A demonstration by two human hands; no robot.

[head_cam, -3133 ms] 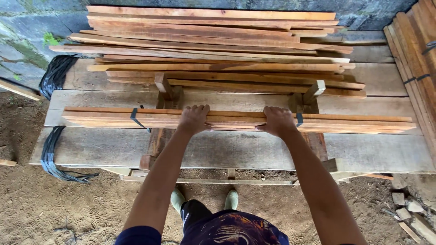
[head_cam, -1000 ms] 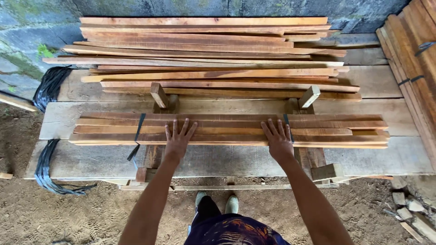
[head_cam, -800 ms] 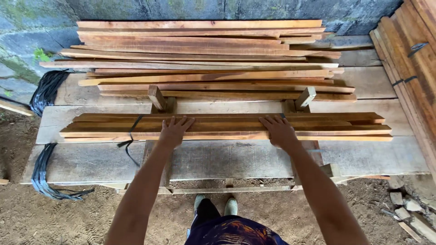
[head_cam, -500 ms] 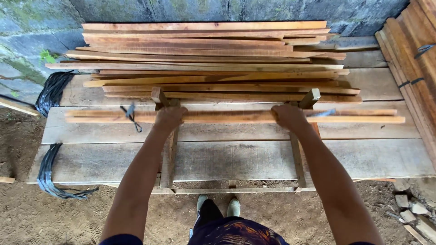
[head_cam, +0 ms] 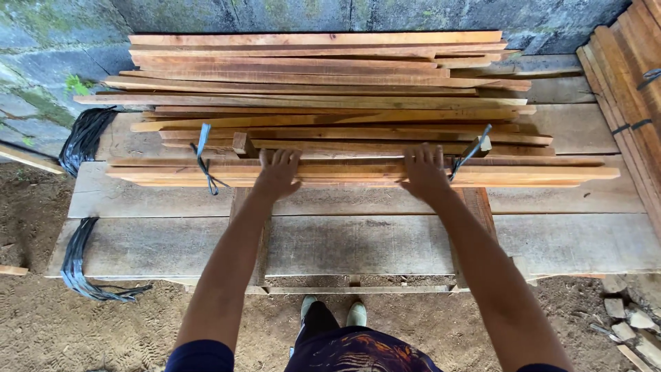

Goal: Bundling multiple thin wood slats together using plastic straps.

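A bundle of long reddish wooden slats (head_cam: 358,172) lies across a wooden jig on the grey plank bench (head_cam: 358,238). My left hand (head_cam: 277,172) presses flat on the bundle left of centre, fingers spread. My right hand (head_cam: 423,171) presses on it right of centre, beside an upright wooden stop (head_cam: 480,145). A dark plastic strap (head_cam: 202,160) loops the bundle's left part, its loose end sticking up. A second strap (head_cam: 468,153) stands up at the right hand.
A loose pile of slats (head_cam: 317,83) fills the back of the bench against a stone wall. Strapped slat bundles (head_cam: 630,89) lean at the right. Coils of black strapping (head_cam: 84,134) hang at the left. Dirt floor and my shoes (head_cam: 337,313) lie below.
The bundle was rolled from lying flat and wide to a narrower stack further back on the jig. Both hands went from gripping it to pressing flat on top. The strap ends now stick up.
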